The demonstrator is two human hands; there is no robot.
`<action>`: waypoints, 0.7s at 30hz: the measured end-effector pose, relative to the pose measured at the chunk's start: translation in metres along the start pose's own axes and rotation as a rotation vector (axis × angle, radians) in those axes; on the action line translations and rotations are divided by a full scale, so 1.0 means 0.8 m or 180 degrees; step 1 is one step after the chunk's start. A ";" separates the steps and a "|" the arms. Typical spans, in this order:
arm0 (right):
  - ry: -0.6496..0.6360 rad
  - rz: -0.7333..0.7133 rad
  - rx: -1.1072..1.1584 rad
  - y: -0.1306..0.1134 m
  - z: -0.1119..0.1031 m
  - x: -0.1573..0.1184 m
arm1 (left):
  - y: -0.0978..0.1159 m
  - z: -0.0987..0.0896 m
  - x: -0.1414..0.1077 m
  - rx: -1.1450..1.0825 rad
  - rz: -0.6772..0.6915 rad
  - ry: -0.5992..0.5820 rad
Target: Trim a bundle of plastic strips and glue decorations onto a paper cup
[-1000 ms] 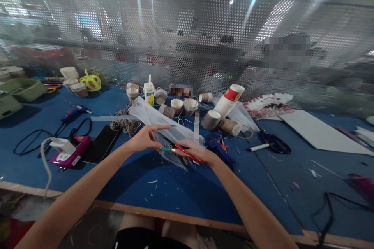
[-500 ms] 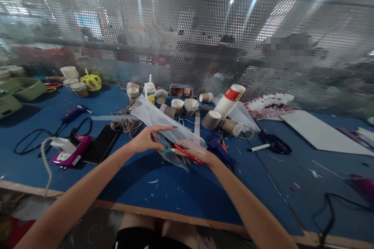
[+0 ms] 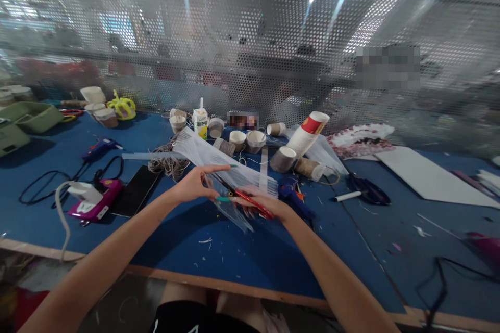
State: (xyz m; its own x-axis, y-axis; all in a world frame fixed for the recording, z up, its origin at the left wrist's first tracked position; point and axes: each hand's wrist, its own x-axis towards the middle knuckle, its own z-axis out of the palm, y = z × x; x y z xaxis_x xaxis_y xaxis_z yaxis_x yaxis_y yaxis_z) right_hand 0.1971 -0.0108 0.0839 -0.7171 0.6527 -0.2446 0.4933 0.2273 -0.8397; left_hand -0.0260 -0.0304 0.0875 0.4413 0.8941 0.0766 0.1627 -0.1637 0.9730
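Note:
A bundle of long translucent white sticks [image 3: 219, 155], which look like hot-glue sticks, slants across the middle of the head view above both hands. Clear plastic film [image 3: 233, 214] hangs crumpled below it. My left hand [image 3: 193, 186] grips the film between thumb and fingers, its index finger stretched along the bundle. In my right hand [image 3: 275, 204] is a pair of scissors with red handles [image 3: 255, 204]; the dark blades point left, at the film between my hands. My right fingers are partly hidden behind the handles and film.
Paper cups [image 3: 255, 140], a drink carton [image 3: 200, 124] and stacked cups [image 3: 307, 135] stand behind. Grey twine [image 3: 170, 164], a black phone [image 3: 136, 191] and a purple power strip [image 3: 97, 200] lie left. Blue glue guns [image 3: 295, 197] and a white board [image 3: 433, 177] lie right.
The scissors have shifted slightly right, and more of their dark blades shows. The hanging film has moved a little. My left hand stays almost in place.

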 end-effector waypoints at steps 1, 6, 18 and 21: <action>0.0012 -0.0014 -0.0185 -0.001 -0.001 0.001 | -0.001 0.000 0.000 0.0017 0.0018 -0.0023; 0.0082 -0.0260 -0.0931 -0.008 -0.005 0.004 | -0.005 0.002 0.002 -0.0012 0.0023 -0.0076; 0.0269 -0.0256 -0.1022 0.001 -0.003 0.003 | -0.003 0.002 0.000 -0.0063 0.0055 -0.0027; 0.0179 -0.0235 -0.0840 0.001 -0.002 0.003 | -0.005 0.002 0.000 -0.0023 0.0041 -0.0005</action>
State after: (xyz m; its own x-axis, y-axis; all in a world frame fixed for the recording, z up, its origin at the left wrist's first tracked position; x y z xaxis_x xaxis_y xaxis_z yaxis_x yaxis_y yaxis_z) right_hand 0.1964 -0.0079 0.0830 -0.7309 0.6649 -0.1540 0.5573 0.4512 -0.6971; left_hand -0.0251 -0.0301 0.0836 0.4447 0.8913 0.0888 0.1507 -0.1722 0.9735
